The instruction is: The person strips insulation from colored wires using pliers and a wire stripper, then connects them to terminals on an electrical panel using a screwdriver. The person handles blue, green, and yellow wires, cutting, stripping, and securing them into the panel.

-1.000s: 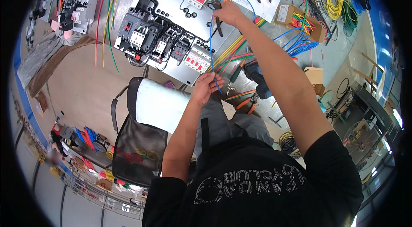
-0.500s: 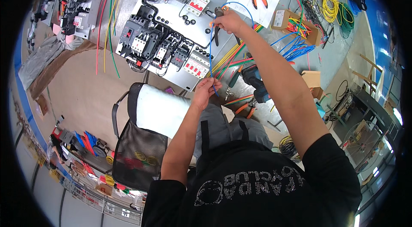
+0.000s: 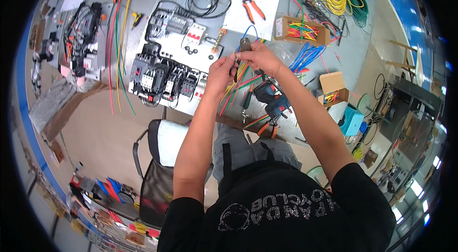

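Observation:
A blue wire (image 3: 250, 27) arches up above my hands. My left hand (image 3: 221, 74) is closed in a pinch where the wire comes down, its fingertips meeting those of my right hand; the wire's end is hidden among the fingers. My right hand (image 3: 263, 59) is closed around a pair of dark-handled pliers (image 3: 245, 44), their head pointing away from me. To the left of both hands lies a metal mounting plate (image 3: 183, 51) with black-wired electrical parts, including a breaker with red switches (image 3: 195, 34). A brass-coloured strip (image 3: 218, 40) rests at the plate's right side.
Orange-handled wire strippers (image 3: 251, 6) lie on a paper sheet (image 3: 232, 13). Right of it stands a cardboard box (image 3: 282, 29) of coloured wire pieces, beside cut blue wires (image 3: 306, 57). A cordless power tool (image 3: 272, 97) lies near the table's front edge. A chair (image 3: 169, 142) stands at front left.
My left hand has moved up from the table's front edge to meet my right hand, and the stretch of blue wire between them is gone. The view has shifted, showing more of the table.

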A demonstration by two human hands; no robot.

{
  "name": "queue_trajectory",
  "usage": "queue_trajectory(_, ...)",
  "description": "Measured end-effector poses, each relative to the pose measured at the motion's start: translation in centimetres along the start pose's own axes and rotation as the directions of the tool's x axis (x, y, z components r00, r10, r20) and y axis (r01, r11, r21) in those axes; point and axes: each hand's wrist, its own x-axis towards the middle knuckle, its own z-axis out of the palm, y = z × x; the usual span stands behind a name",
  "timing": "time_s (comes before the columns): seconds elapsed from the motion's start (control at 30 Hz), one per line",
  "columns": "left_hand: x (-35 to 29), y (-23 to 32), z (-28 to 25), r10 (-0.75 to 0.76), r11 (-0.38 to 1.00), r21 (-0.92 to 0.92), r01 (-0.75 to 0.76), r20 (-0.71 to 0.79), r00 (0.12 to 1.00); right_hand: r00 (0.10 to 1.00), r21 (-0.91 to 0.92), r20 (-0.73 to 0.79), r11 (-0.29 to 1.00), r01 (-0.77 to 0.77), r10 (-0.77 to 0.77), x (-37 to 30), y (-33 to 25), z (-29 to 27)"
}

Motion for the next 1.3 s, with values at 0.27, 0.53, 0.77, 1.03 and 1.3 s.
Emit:
queue_trajectory(0.27,-1.8,4.3,5.5,-0.042,0.980,0.200,0.019,0.112,0.993,0.965,-0.083,-0.105,0.969,0.231,-0.239,-5.6,-2.4,-2.5)
queue_trajectory(0.53,-5.9,6.7,13.1,0.103,0.905,0.382,-0.185,0.226,0.969,0.948,0.045,-0.171,0.959,0.281,-0.270,-16.3,-3.8,-5.4)
queue_trajectory(0.77,-10.8,5.3,19.7,0.267,0.724,0.574,-0.382,0.277,0.923,0.667,-0.618,-0.356,0.700,0.357,-0.655,-19.8,-1.6,-6.4)
queue_trajectory(1.03,-13.9,0.7,27.7,0.407,0.453,0.651,-0.609,0.457,0.791,0.579,-0.660,-0.489,0.711,0.245,-0.653,-30.0,-2.0,-9.3)
queue_trajectory(1.3,-15.9,-3.2,32.5,0.459,0.175,0.699,-0.693,0.566,0.686,0.412,-0.795,-0.470,0.577,0.186,-0.780,-34.3,1.9,-13.1)
